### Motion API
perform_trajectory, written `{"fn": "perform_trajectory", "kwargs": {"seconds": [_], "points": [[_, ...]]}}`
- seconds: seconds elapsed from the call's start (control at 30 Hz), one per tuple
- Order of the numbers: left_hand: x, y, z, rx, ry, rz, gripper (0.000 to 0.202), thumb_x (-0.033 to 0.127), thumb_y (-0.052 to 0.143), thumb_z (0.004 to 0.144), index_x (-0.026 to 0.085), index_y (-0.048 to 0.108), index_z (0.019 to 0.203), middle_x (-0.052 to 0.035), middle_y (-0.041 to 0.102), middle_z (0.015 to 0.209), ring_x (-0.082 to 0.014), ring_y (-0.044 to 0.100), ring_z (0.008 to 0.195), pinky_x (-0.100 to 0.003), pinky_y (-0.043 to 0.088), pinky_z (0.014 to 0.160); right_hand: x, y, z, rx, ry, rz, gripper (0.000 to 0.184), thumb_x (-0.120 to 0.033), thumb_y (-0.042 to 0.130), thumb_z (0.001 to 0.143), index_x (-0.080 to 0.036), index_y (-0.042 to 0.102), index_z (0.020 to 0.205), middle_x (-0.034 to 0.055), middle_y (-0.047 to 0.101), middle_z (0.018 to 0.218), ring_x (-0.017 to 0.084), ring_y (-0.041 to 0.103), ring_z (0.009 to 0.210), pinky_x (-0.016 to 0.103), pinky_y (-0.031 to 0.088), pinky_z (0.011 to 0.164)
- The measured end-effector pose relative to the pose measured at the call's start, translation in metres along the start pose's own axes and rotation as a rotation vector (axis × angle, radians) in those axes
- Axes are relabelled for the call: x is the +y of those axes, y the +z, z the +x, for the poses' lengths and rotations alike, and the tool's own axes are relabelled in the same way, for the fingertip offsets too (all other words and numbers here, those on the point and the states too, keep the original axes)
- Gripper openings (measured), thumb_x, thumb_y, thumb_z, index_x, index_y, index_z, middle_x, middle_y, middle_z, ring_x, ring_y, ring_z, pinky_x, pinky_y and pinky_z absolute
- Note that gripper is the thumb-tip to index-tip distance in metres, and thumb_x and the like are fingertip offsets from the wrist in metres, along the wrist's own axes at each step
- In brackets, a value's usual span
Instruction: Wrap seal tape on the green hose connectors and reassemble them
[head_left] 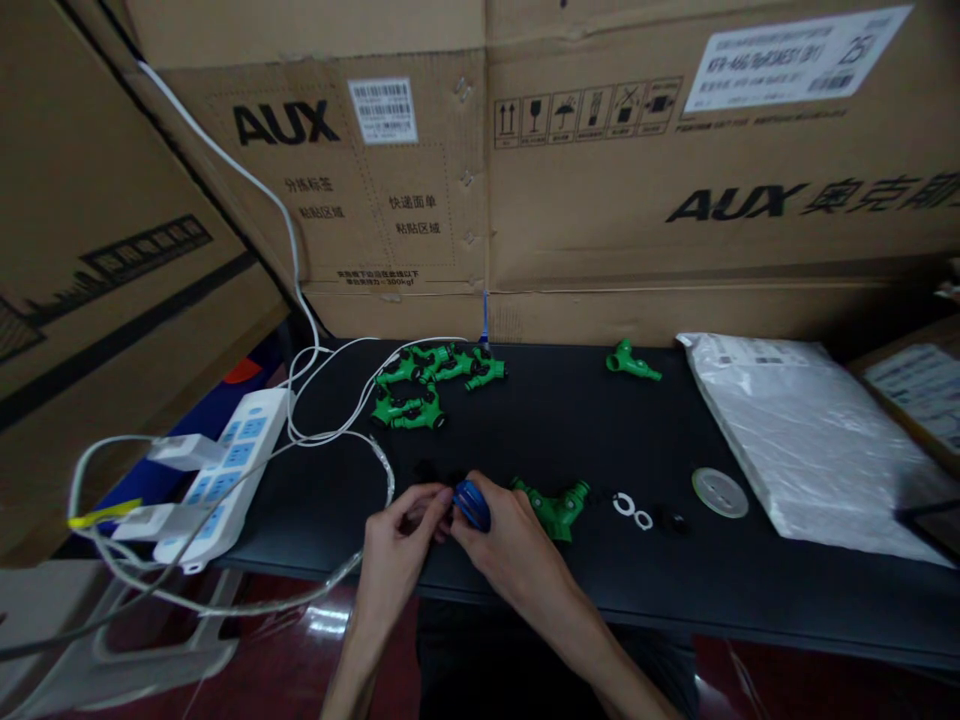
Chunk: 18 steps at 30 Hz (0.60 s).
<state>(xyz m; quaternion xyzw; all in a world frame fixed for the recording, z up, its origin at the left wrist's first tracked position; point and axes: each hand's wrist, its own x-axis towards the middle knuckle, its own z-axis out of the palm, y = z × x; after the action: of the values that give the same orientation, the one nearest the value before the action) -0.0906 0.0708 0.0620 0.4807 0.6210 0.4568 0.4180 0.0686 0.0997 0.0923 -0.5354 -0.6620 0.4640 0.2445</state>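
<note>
My right hand is closed around a blue ribbed handle that looks like a screwdriver's; its working end is hidden. Close against it, the fingers of my left hand are pinched together, and whatever they hold is too small or covered to tell. Just right of my hands lies a green Y-shaped hose splitter. Small black parts lie behind my left fingers. Two white rings and a black part rest further right, near a round pale disc.
Several green hose connectors sit at the back left, another green fitting at the back right. A white power strip with looping cables stands left. A white plastic package lies right. Large cardboard boxes wall the table's back.
</note>
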Motion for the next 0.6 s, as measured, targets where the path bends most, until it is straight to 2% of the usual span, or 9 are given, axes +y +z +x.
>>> {"fn": "perform_trajectory", "kwargs": {"seconds": [0.1, 0.17, 0.2, 0.37, 0.47, 0.6], "points": [[0.001, -0.004, -0.003, -0.079, 0.073, 0.011, 0.034, 0.041, 0.071, 0.092, 0.021, 0.079, 0.118, -0.0077, 0.08, 0.102, -0.0217, 0.076, 0.09, -0.029, 0.062, 0.079, 0.004, 0.001, 0.0, -0.005, -0.006, 0.008, 0.012, -0.019, 0.065, 0.089, -0.019, 0.07, 0.1, 0.004, 0.072, 0.088, 0.019, 0.067, 0.079, 0.026, 0.045, 0.072], [0.001, -0.007, -0.005, -0.127, 0.124, 0.021, 0.03, 0.037, 0.071, 0.092, 0.023, 0.079, 0.117, -0.009, 0.078, 0.119, -0.0246, 0.074, 0.11, -0.032, 0.061, 0.094, 0.007, 0.001, 0.0, 0.001, -0.007, 0.01, 0.013, -0.018, 0.065, 0.089, -0.018, 0.07, 0.101, 0.0048, 0.073, 0.09, 0.02, 0.067, 0.082, 0.027, 0.046, 0.074], [0.0, -0.009, -0.005, -0.146, 0.129, 0.021, 0.028, 0.036, 0.072, 0.092, 0.024, 0.08, 0.116, -0.009, 0.077, 0.122, -0.0251, 0.073, 0.113, -0.033, 0.059, 0.098, 0.008, 0.002, 0.001, 0.004, -0.007, 0.011, 0.012, -0.017, 0.065, 0.089, -0.018, 0.07, 0.1, 0.0047, 0.073, 0.089, 0.02, 0.067, 0.081, 0.028, 0.046, 0.074], [-0.004, -0.012, -0.008, -0.147, 0.07, 0.089, 0.029, 0.04, 0.068, 0.096, 0.024, 0.076, 0.118, -0.0076, 0.08, 0.111, -0.0243, 0.076, 0.101, -0.033, 0.061, 0.091, 0.008, 0.002, -0.002, 0.013, -0.009, 0.025, 0.008, -0.019, 0.066, 0.089, -0.018, 0.071, 0.095, 0.0024, 0.07, 0.082, 0.018, 0.063, 0.075, 0.027, 0.046, 0.071], [-0.004, -0.012, -0.01, -0.135, 0.074, 0.206, 0.033, 0.045, 0.061, 0.1, 0.024, 0.075, 0.12, -0.0083, 0.08, 0.112, -0.0258, 0.076, 0.103, -0.033, 0.06, 0.087, 0.005, 0.003, -0.005, 0.024, -0.006, 0.037, 0.009, -0.019, 0.067, 0.088, -0.02, 0.072, 0.096, 0.0016, 0.07, 0.081, 0.018, 0.063, 0.075, 0.026, 0.048, 0.071], [0.0, -0.014, -0.012, -0.084, 0.074, 0.308, 0.035, 0.049, 0.056, 0.101, 0.023, 0.077, 0.114, -0.0083, 0.081, 0.11, -0.0275, 0.076, 0.105, -0.033, 0.06, 0.084, 0.004, 0.005, -0.007, 0.025, 0.006, 0.042, 0.011, -0.019, 0.068, 0.087, -0.021, 0.072, 0.097, 0.0009, 0.07, 0.08, 0.018, 0.065, 0.074, 0.025, 0.049, 0.071]]}}
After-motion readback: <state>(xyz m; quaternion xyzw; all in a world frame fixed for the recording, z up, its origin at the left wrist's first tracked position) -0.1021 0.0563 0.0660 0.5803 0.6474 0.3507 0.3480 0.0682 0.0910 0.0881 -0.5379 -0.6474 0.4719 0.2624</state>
